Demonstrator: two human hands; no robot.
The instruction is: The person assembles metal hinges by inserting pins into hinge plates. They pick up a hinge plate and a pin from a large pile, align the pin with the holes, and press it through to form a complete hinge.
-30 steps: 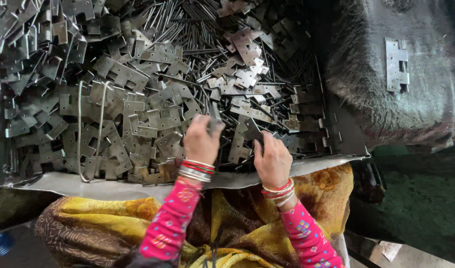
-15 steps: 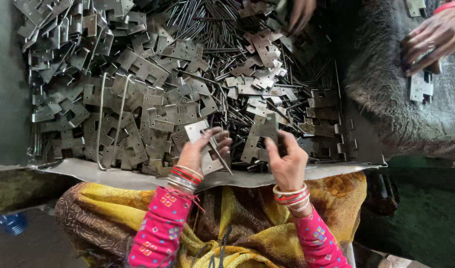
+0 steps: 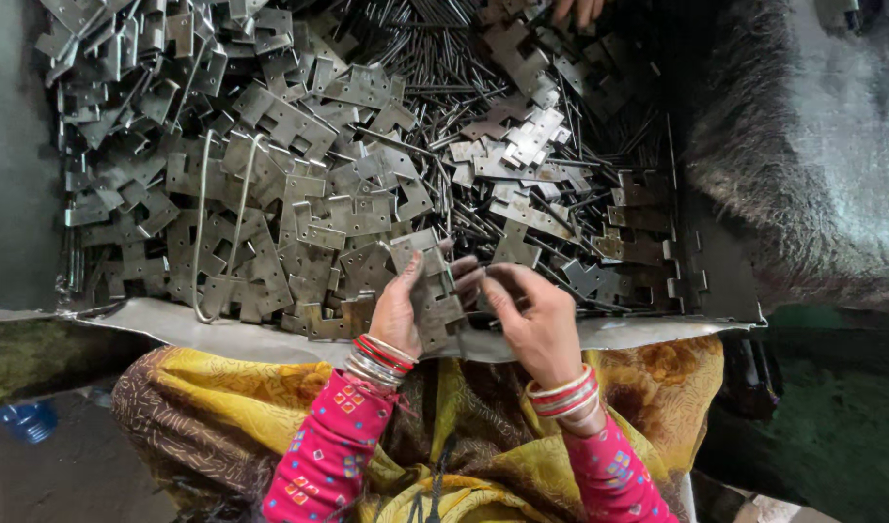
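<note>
Head view, looking down. A hinge leaf point(image 3: 435, 291), a flat grey metal plate with knuckle notches, is held upright-tilted just above the near edge of the bench point(image 3: 270, 341), over its pale metal lip. The left hand point(image 3: 398, 315) has its grip clenched on the leaf, thumb on the near face and fingers wrapped behind. The right hand point(image 3: 533, 324) meets the leaf from the right, fingertips point(image 3: 473, 281) curled against its edge; whether it grasps the leaf or only touches it cannot be told. Both wrists carry red and white bangles point(image 3: 378, 356), with pink patterned sleeves point(image 3: 328, 446) below. Beyond the hands, a heap of hinge leaves point(image 3: 270, 194) covers the bench, and a heap of dark pins point(image 3: 464, 68) lies further back and to the right. A bent wire loop point(image 3: 221, 223) rests on the leaves at left. Another person's fingers point(image 3: 575, 10) show at the top edge. Yellow patterned cloth point(image 3: 231, 397) covers the lap.
</note>
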